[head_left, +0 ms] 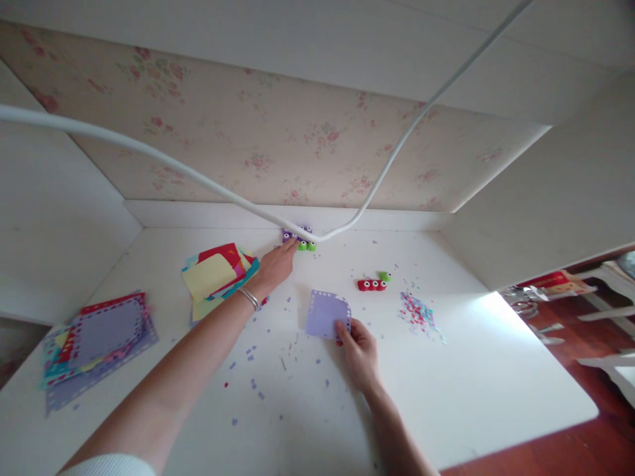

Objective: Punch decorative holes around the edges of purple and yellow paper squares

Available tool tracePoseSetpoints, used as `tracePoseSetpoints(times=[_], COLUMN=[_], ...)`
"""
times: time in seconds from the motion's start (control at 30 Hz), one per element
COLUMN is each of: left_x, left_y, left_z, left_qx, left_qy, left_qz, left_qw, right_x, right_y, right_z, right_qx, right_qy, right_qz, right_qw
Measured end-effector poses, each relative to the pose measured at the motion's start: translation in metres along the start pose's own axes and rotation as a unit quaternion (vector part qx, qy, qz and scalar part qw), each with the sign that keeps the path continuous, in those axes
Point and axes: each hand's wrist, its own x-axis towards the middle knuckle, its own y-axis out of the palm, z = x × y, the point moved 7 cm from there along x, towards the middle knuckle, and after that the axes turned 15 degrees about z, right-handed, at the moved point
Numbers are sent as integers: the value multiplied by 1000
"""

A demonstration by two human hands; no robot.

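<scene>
My left hand (278,264) stretches to the back of the table. Its fingertips touch a cluster of small purple paper punches (286,235) and green paper punches (307,246) with eye-like tops; the fingertips are partly hidden. My right hand (358,350) pinches the lower right corner of a purple sheet of paper (325,315) between thumb and fingers. Small holes run along the sheet's top and right edges. To the right of the sheet stand red paper punches (372,285) in a row, with a green punch (385,276) just behind them.
Coloured paper sheets (211,276) lie under and beside my left forearm. A pile of hole-edged sheets (104,334) is at the far left. Tiny punched bits (417,312) are heaped at the right and scattered about. A white cable (198,177) hangs across the view.
</scene>
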Motion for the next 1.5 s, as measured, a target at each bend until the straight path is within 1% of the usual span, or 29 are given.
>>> tracePoseSetpoints(times=[0.07, 0.17, 0.33, 0.43, 0.53, 0.63, 0.77, 0.87, 0.97, 1.03, 1.1, 1.3, 1.5], left_x=[3, 0, -13, -25, -47, -78, -120, -145, -161, -167, -170, -169, -169], left_y=[0, -2, -4, -4, -4, -1, 10, 21, 31, 36, 40, 43, 45], left_z=[1, 1, 2, 2, -3, -13, -27, -30, -22, -17, -14, -10, -8], left_qx=[9, 21, 26, 19, 5, -14, -52, -126, -200, -239, -261, -266, -267], left_qy=[10, 25, 36, 42, 52, 53, 42, 32, 18, 14, 13, -4, -18], left_qz=[6, 9, 21, 29, 36, 36, 38, 8, -38, -60, -64, -59, -54], left_qw=[1000, 999, 999, 999, 998, 998, 997, 991, 979, 969, 963, 962, 962], right_x=[-1, -1, 0, 1, 3, 8, 20, 27, 30, 30, 30, 27, 27], right_y=[0, 0, 1, 2, 3, 6, 16, 24, 30, 31, 31, 31, 33], right_z=[1, 3, 4, 1, -2, -3, 1, 4, 5, 4, 2, 0, 4], right_qx=[-2, 0, -1, 0, 16, 42, 58, 55, 44, 38, 33, -21, -69], right_qy=[1, -1, 2, 8, 18, 26, 26, 29, 34, 36, 35, 42, 47], right_qz=[-2, -3, 1, 6, 11, 18, 36, 43, 49, 52, 54, 65, 71], right_qw=[1000, 1000, 1000, 1000, 1000, 999, 997, 997, 997, 997, 997, 997, 994])
